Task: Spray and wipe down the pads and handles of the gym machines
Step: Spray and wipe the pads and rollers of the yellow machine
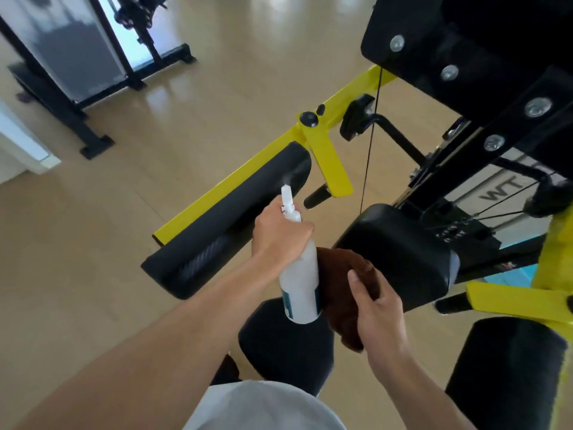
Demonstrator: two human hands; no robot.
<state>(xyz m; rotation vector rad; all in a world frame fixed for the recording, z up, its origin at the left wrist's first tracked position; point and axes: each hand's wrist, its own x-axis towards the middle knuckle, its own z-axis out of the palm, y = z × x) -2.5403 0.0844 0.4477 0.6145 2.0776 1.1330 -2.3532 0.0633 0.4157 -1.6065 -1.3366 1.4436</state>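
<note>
At centre frame, a long black arm pad [229,218] on a yellow machine frame [338,97] receives mist from a white spray bottle [299,274] grasped by the left hand [279,237], while the right hand [376,308], lower right of centre, clutches a brown cloth [344,274].

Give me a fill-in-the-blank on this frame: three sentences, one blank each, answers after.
1. The left hand grips a white ____ whose nozzle points at the long black arm pad.
2. The right hand holds a ____-coloured cloth.
3. The arm pad is mounted on a metal bar painted ____.

Missing words: spray bottle; brown; yellow
</note>
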